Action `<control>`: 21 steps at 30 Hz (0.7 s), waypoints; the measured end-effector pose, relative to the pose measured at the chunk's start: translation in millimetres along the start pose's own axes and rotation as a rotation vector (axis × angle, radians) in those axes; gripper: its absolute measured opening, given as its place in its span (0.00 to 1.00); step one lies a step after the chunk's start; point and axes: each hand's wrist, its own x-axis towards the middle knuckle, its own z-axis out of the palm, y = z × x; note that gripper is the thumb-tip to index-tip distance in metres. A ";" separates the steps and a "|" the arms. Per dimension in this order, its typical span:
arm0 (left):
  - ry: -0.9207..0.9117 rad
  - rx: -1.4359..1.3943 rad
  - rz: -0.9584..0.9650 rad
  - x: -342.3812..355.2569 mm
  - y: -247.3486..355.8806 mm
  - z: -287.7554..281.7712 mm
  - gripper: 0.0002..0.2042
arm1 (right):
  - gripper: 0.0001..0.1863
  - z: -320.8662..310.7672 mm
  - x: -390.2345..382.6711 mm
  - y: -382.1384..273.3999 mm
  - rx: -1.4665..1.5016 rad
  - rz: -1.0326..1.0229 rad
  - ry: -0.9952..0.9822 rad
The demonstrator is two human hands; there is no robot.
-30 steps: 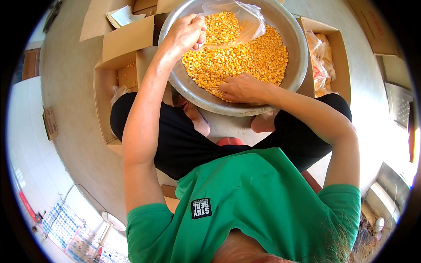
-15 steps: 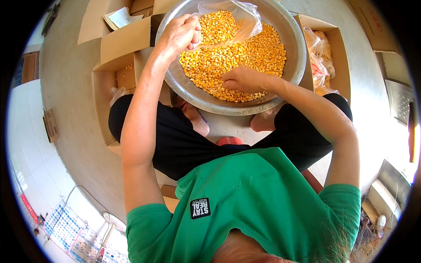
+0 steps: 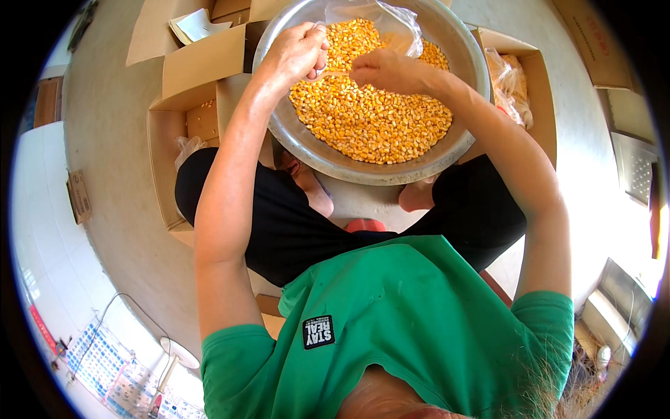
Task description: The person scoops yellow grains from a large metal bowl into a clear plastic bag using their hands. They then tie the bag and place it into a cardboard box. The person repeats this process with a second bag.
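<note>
A wide metal basin (image 3: 457, 43) holds a heap of loose yellow corn kernels (image 3: 373, 126). Lying in its far part is a clear plastic bag (image 3: 403, 29) with kernels inside. My left hand (image 3: 301, 54) is closed, pinching the bag's near left edge. Over the bag's near side, above the heap, my right hand (image 3: 391, 70) has its fingers curled together. Whatever it may hold is hidden from view.
Right of the basin, an open cardboard box (image 3: 544, 91) contains filled plastic bags of corn (image 3: 513, 84). To the left, another open box (image 3: 164, 140) has a few kernels and a plastic bag inside. Farther up stands a box (image 3: 202, 66) with papers on it. My knees flank the basin.
My right hand has lifted from the kernels in the near part of the basin and moved away from me to the bag. My left hand still grips the bag's edge, shifted slightly right.
</note>
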 end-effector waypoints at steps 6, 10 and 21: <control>0.001 0.002 -0.001 0.0 1.7 1.0 0.16 | 0.14 -20.0 42.9 10.0 -0.234 0.052 0.299; 0.005 -0.011 -0.016 -2.0 0.2 -2.4 0.16 | 0.16 -21.5 59.9 7.4 -0.191 0.123 0.380; 0.007 -0.006 -0.024 -5.2 4.5 -4.8 0.18 | 0.18 -18.7 52.0 37.7 0.007 0.019 0.326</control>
